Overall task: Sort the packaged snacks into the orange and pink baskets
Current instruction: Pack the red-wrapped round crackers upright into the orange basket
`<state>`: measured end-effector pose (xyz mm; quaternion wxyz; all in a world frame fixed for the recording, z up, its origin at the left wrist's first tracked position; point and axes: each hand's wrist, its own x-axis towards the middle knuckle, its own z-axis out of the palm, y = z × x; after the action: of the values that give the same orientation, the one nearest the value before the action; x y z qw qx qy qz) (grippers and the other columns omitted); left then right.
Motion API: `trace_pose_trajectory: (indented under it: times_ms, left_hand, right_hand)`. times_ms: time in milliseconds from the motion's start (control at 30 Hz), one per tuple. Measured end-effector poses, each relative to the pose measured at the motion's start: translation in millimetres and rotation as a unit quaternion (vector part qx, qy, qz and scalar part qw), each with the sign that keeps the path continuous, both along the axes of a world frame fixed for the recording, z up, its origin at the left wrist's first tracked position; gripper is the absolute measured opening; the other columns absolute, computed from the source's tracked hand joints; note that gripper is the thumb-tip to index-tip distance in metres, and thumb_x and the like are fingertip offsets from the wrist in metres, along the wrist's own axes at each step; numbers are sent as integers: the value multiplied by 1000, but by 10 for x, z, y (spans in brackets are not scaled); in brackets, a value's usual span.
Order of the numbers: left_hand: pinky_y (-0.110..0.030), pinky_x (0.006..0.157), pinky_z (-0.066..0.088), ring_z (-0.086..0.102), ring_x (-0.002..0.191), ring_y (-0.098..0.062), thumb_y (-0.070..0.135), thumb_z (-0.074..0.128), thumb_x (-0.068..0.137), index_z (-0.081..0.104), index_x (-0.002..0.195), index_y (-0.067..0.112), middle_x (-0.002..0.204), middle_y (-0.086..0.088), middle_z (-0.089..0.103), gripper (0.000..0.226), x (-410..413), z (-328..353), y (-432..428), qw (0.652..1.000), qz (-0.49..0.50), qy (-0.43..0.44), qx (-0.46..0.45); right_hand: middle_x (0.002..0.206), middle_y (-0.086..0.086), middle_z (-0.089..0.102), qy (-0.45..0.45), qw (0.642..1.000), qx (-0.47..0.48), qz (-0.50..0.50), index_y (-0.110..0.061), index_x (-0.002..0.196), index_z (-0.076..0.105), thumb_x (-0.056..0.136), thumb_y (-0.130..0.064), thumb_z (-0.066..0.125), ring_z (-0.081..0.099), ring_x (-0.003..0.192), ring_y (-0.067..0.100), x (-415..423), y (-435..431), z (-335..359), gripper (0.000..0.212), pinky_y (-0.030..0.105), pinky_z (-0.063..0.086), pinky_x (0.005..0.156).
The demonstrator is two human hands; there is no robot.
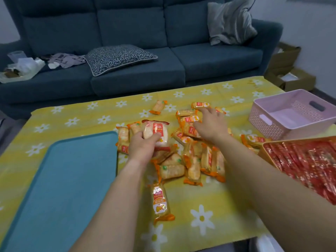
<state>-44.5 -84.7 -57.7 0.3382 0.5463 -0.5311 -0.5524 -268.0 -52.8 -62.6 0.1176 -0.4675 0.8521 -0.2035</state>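
Orange-wrapped cracker packets (192,160) are lying heaped on the yellow daisy-print surface (81,113), between a teal tray (63,179) and two baskets. The left hand (143,144) is gripping a red-trimmed packet (156,131), fingers curled round it above the heap. The right hand (211,124) is reaching over the far packets, fingers loosely spread, grasping nothing. The pink basket (269,128) is sitting beside the orange basket (294,140), which is holding red packets (309,160).

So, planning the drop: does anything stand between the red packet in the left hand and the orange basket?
Yes: the right arm lies between the red packet and the orange basket, over the orange packets.
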Motion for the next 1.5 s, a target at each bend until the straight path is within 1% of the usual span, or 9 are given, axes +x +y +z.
trace_pose_trajectory:
  times_ms: [333,433,533,733,900,1033,1200,1300,1500]
  left_hand:
    - [-44,84,57,68,93,-21,42,69,82,68,106,22,100,2,73,32,-235,202,69,988,137,56,-39]
    - [-39,76,54,66,83,-21,34,63,83,65,106,16,98,-4,71,30,-251,215,107,990,128,42,-34]
    - [-30,58,53,66,62,-14,16,57,91,62,88,14,83,-8,68,6,-393,304,258,997,62,43,-21]
    - [-45,79,60,75,81,-21,28,64,82,72,93,17,86,0,77,17,-1084,452,990,967,-206,1,-150]
    - [-30,86,54,66,94,-6,11,62,77,69,110,24,102,5,73,36,-1808,542,1881,890,-421,43,-169]
    - [-22,83,48,65,92,-5,6,58,86,76,108,22,103,8,76,33,-2110,531,2063,899,-370,-30,-234]
    - [-36,94,50,64,104,-19,11,53,87,70,100,26,105,4,71,26,-2335,369,2073,911,-303,-152,-234]
    - [-37,96,50,63,105,-20,9,50,89,70,106,26,109,2,71,31,-2474,355,2078,901,-320,-168,-240]
    - [-30,69,56,69,75,-20,2,52,92,65,91,22,98,-6,73,24,-2812,336,2152,936,-343,-57,-61]
  right_hand:
    - [170,2,-3,61,951,178,244,-29,160,13,84,-82,31,-9,155,31,923,-85,-397,95,66,-12,116]
    - [167,10,19,40,976,82,196,-18,158,24,98,-47,43,13,153,32,873,128,-223,69,55,8,122]
    - [138,9,60,-250,963,-92,47,-14,148,44,96,-17,47,59,121,28,609,422,231,52,37,46,95]
    - [115,0,66,-413,886,-201,-54,-23,124,61,97,-45,50,65,106,16,213,1360,936,36,45,52,97]
    - [133,5,60,-169,937,-264,-152,-16,141,51,100,-20,55,56,117,19,-386,2200,877,41,32,43,96]
    - [149,1,49,138,972,-161,-104,-25,148,45,101,-29,47,46,133,26,-907,2727,553,47,37,41,105]
    - [169,-1,10,71,992,99,14,-30,161,13,84,-79,38,7,155,24,-1146,3007,216,95,50,5,125]
    - [154,0,43,148,985,-24,-80,-26,151,40,81,-75,30,37,141,26,-1306,3086,335,86,43,30,117]
    - [149,0,44,108,988,90,-58,-30,151,37,75,-72,61,42,132,27,-1420,3120,239,89,41,40,106]
